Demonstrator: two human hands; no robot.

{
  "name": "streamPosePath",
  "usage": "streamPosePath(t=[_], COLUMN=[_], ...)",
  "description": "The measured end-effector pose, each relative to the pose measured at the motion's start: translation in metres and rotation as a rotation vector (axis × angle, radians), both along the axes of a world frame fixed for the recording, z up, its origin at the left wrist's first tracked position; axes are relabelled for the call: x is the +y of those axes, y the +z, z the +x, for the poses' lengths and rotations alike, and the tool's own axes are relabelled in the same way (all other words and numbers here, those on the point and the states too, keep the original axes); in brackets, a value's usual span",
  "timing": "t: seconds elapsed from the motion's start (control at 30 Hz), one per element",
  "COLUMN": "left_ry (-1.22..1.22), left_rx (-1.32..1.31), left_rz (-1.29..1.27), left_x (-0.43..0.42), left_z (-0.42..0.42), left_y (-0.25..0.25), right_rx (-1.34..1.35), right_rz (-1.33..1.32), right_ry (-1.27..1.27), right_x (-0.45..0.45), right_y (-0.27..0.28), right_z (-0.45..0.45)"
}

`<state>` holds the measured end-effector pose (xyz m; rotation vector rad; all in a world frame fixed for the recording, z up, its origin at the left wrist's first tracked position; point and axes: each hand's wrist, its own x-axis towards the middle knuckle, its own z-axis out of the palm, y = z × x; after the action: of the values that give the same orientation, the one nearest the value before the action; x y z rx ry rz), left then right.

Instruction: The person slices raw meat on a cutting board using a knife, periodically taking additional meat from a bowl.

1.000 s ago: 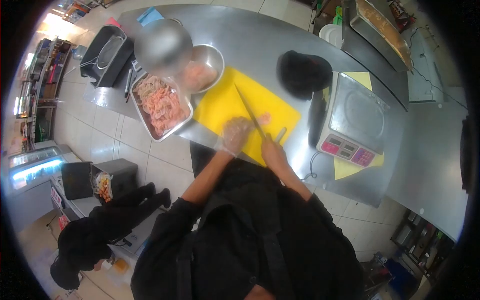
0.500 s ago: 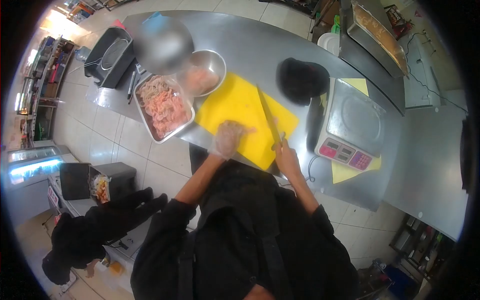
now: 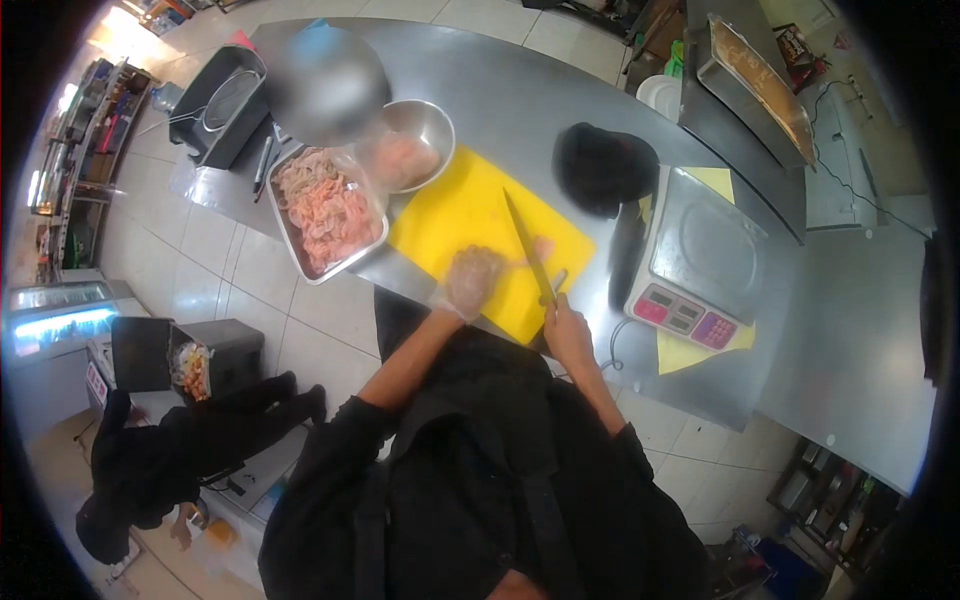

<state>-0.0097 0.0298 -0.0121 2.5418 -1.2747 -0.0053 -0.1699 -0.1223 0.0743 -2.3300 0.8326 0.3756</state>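
Note:
My right hand (image 3: pixel 568 335) is closed round the handle of a long knife (image 3: pixel 524 236), whose blade lies over the yellow cutting board (image 3: pixel 440 205) and points away from me. A small pink piece of meat (image 3: pixel 543 247) sits beside the blade on its right. My left hand (image 3: pixel 472 281), in a clear plastic glove, has its fingers pressed together on the board, left of the blade, at the end of a thin pale strip. What the fingertips hold is hidden. Left of the board are a metal tray of raw meat strips (image 3: pixel 325 212) and a steel bowl (image 3: pixel 432 128) with pink meat.
A scale (image 3: pixel 700 250) stands right of the board, with a black cloth-like item (image 3: pixel 603 165) behind it. A large round metal bowl (image 3: pixel 328 85) and a grey bin (image 3: pixel 217 110) are at the back left. A person in black (image 3: pixel 150 460) is at lower left.
The knife has swung left at its tip compared with half a second ago. My left hand has moved slightly right, toward the blade. The other person has shifted a little.

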Motion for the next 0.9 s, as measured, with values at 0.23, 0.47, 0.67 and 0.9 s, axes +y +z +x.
streamPosePath(t=[0.23,0.47,0.67,0.9], left_ry=[0.036,0.077,0.102,-0.045], left_rx=[0.092,-0.003,-0.171,-0.210], left_rz=[-0.207,-0.214,-0.093,-0.028], left_x=[-0.003,-0.017,-0.020,-0.013], left_z=[-0.005,-0.007,-0.012,-0.009], left_y=[0.043,0.011,-0.017,-0.003], right_rx=[-0.038,0.047,-0.008,-0.220], right_rz=[0.028,0.083,0.075,0.028], right_ry=[0.008,0.065,0.063,0.087], right_x=[0.007,0.009,0.010,0.005], right_y=[0.013,0.015,-0.016,-0.044], right_z=[0.002,-0.013,0.006,0.058])
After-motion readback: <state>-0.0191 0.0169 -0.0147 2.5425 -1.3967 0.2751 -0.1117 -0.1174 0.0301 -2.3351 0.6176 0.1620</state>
